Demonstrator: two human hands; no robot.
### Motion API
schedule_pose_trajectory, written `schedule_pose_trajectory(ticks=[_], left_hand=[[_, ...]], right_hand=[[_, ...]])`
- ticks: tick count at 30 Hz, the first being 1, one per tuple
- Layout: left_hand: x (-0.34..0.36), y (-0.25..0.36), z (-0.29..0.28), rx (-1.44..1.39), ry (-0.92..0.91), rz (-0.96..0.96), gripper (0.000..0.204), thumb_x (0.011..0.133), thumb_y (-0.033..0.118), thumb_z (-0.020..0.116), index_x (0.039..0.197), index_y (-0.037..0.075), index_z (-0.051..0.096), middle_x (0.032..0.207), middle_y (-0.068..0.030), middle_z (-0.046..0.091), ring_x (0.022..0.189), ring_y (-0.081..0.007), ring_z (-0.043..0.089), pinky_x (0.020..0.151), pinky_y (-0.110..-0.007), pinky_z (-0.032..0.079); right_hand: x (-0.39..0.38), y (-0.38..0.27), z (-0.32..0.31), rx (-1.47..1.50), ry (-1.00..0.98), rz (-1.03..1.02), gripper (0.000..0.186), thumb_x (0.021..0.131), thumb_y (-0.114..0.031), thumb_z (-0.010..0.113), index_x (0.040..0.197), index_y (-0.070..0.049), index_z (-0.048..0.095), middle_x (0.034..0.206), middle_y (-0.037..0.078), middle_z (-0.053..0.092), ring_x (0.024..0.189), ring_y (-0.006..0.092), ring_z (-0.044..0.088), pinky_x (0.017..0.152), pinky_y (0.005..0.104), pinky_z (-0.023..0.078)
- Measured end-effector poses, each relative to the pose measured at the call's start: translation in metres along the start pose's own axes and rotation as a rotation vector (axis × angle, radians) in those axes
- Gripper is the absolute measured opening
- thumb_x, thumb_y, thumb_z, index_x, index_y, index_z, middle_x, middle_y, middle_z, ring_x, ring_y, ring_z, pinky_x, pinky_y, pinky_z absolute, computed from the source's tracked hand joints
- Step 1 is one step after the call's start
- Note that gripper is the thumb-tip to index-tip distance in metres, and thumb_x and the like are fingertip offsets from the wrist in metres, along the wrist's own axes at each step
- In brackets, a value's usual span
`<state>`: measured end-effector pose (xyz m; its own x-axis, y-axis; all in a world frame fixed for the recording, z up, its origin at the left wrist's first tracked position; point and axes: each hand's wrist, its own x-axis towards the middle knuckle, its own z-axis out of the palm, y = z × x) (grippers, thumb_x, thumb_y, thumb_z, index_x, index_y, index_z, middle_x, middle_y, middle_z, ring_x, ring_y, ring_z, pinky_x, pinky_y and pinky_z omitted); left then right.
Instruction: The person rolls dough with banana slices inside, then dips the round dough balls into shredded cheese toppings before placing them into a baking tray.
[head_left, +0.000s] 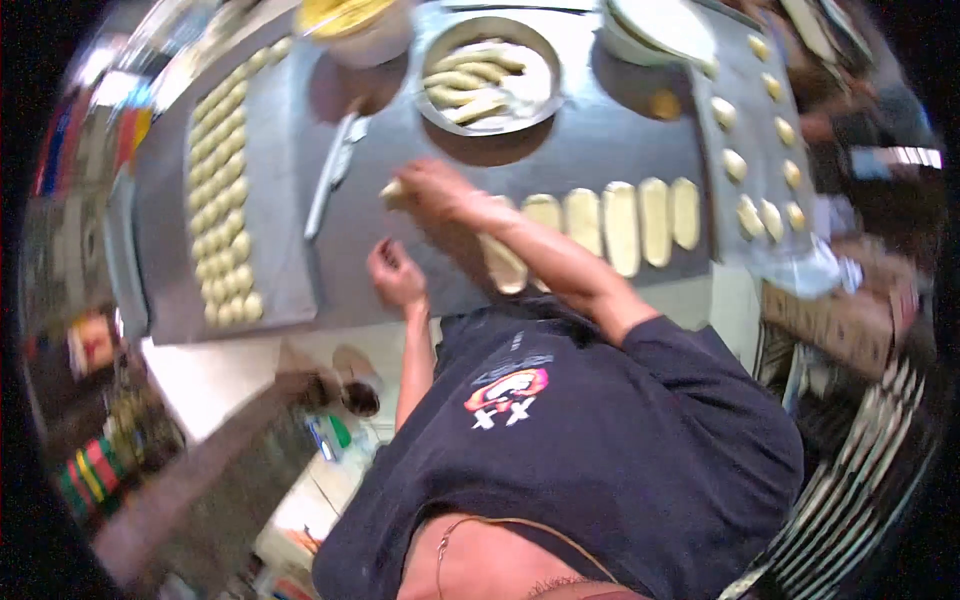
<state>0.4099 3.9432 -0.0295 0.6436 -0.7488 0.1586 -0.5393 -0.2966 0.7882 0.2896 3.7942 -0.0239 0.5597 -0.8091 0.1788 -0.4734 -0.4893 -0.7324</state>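
My right hand (432,190) is closed on a small pale piece of dough (393,196) above the middle of the metal table (350,285). My left hand (397,277) is just nearer to me, off the table's surface, its fingers loosely curled and apart, with nothing seen in them. Flattened oblong dough strips (620,228) lie side by side to the right; my right forearm partly covers those nearest it. Beyond my hands, a round metal pan (557,85) holds several long twisted dough pieces (465,85) and white powder.
A long-bladed tool (330,180) lies left of my hands. Further left, a tray (285,230) carries rows of dough balls (222,200). Dough pieces (735,165) sit on a right-hand tray (712,180). A yellow-filled tub (365,45) and a white bucket (640,45) stand at the far edge.
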Motion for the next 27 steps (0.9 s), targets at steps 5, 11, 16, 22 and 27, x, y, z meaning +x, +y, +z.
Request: schedule_pose_trajectory(ticks=[5,11,16,22,27], left_hand=[[-0.029,-0.022,0.005,0.047,-0.023,0.149,0.020,0.091,0.011,0.062,0.108,0.002,0.065,0.102,-0.0120,0.061,0.087,-0.0237,0.064,0.074,-0.034,0.051],[-0.031,-0.007,0.012,0.145,-0.021,0.138,0.019,0.090,0.007,0.059,0.108,-0.001,0.063,0.105,-0.0153,0.061,0.088,-0.0280,0.064,0.074,-0.036,0.052],[-0.022,-0.017,0.024,0.252,-0.002,0.230,0.020,0.089,0.006,0.058,0.107,0.000,0.063,0.103,-0.0165,0.062,0.090,-0.0305,0.063,0.077,-0.037,0.052],[-0.025,-0.012,0.019,0.439,0.080,0.323,0.023,0.088,0.012,0.056,0.106,0.001,0.065,0.104,-0.0192,0.063,0.097,-0.0371,0.061,0.085,-0.045,0.049],[-0.040,-0.031,0.013,0.460,0.215,0.246,0.023,0.087,0.012,0.056,0.104,0.001,0.065,0.104,-0.0186,0.062,0.097,-0.0372,0.060,0.085,-0.045,0.048]], right_hand=[[-0.012,-0.031,-0.047,0.188,-0.309,0.466,0.045,0.061,-0.036,0.083,0.091,-0.005,0.070,0.095,0.017,0.071,0.091,0.0337,0.068,0.080,0.0433,0.053],[-0.169,0.047,-0.158,0.314,0.231,0.289,0.060,0.064,-0.032,0.082,0.114,-0.003,0.066,0.110,0.014,0.066,0.101,0.0262,0.064,0.090,0.0369,0.052],[-0.335,0.156,-0.342,0.121,0.663,0.446,0.052,0.075,-0.001,0.074,0.125,-0.012,0.061,0.102,0.005,0.069,0.094,0.0126,0.065,0.085,0.0276,0.055],[-0.435,0.289,-0.458,-0.318,0.766,0.644,0.046,0.072,-0.010,0.070,0.117,-0.010,0.066,0.111,0.014,0.068,0.102,0.0308,0.066,0.088,0.0393,0.053],[-0.407,0.287,-0.417,-0.928,0.557,0.735,0.050,0.073,-0.014,0.067,0.122,-0.007,0.063,0.112,0.017,0.067,0.106,0.0323,0.064,0.096,0.0414,0.048]])
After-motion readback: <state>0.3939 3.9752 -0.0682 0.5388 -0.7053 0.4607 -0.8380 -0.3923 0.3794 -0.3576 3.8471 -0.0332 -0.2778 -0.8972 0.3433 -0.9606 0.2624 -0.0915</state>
